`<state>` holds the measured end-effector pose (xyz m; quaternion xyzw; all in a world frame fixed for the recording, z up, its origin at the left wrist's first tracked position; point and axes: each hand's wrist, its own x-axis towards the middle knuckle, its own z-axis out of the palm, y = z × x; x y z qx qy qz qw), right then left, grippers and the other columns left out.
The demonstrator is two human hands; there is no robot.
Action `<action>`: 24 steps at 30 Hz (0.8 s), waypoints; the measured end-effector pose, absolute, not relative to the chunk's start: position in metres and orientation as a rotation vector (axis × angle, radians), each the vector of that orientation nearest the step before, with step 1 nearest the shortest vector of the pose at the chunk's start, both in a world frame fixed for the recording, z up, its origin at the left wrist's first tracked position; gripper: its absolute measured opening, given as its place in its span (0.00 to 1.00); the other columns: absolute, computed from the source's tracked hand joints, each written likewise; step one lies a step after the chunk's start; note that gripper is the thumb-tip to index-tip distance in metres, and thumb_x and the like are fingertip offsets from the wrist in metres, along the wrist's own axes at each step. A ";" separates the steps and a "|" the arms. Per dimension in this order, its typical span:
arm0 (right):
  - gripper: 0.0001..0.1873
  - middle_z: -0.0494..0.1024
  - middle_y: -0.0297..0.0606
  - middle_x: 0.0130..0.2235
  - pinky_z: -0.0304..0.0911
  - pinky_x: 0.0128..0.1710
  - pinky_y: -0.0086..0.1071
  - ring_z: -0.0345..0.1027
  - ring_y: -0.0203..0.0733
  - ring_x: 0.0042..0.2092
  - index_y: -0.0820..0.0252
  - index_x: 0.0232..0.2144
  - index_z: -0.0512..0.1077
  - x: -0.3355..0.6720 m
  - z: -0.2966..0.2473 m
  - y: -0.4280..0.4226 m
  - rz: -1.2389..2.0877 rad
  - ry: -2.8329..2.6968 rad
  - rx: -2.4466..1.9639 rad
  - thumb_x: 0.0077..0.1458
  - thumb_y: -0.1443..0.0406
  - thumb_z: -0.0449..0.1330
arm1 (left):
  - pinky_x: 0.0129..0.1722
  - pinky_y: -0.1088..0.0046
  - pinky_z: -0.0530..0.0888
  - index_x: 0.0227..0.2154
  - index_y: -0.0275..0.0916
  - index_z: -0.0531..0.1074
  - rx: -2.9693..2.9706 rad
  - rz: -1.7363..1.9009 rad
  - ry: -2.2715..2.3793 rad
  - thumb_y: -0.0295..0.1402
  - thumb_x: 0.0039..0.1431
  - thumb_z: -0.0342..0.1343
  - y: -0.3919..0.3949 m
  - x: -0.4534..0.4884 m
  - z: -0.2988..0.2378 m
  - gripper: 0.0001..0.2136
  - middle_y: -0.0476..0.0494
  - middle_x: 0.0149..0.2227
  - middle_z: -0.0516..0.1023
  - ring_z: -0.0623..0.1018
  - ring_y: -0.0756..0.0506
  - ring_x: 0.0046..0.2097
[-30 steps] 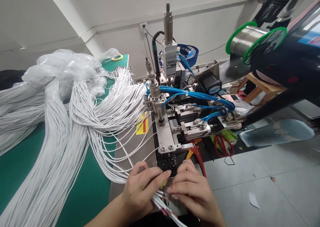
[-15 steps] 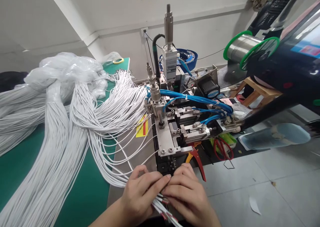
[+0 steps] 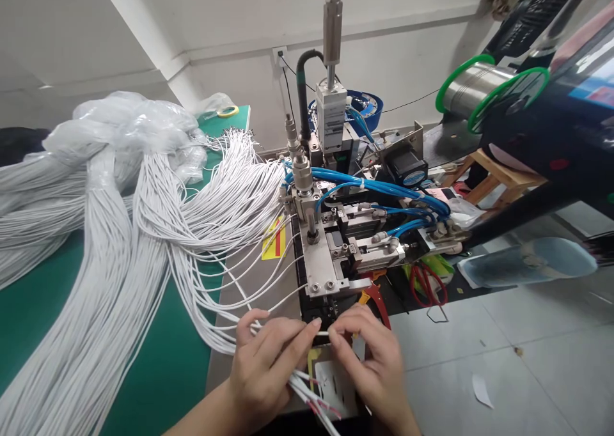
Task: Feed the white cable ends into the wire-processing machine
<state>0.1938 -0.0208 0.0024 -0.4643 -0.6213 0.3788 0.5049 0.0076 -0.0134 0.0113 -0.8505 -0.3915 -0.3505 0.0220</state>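
Note:
Between my two hands a short length of white cable (image 3: pixel 323 334) runs level, just in front of the metal machine (image 3: pixel 322 266). My left hand (image 3: pixel 268 359) is closed on it with thumb and index finger. The same hand also has a bunch of white cables (image 3: pixel 307 385) below its palm, their stripped ends showing red and white wires. My right hand (image 3: pixel 371 353) pinches the far end of the level cable, and its fingertips hide that end. More white cables (image 3: pixel 225 340) curve in from the left, behind my left hand.
Thick white cable bundles (image 3: pixel 110 250) in clear plastic wrap lie across the green mat (image 3: pixel 158 365). Blue air hoses (image 3: pixel 374 186) cross the machine. Orange-red handled pliers (image 3: pixel 378 302) lie beyond my right hand. A solder wire spool (image 3: pixel 484 91) stands back right.
My hands have moved apart slightly, baring a stretch of cable between them. My right hand has shifted right, away from the bunched ends. The machine's rear vertical rod has risen.

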 end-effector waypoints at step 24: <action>0.08 0.77 0.36 0.29 0.67 0.33 0.30 0.71 0.39 0.32 0.57 0.32 0.77 0.195 -0.002 -0.024 0.922 -1.283 -1.262 0.59 0.63 0.57 | 0.54 0.60 0.53 0.36 0.40 0.73 -2.626 -1.053 -1.266 0.22 0.59 0.46 -0.013 0.012 0.006 0.11 0.51 0.27 0.74 0.75 0.50 0.34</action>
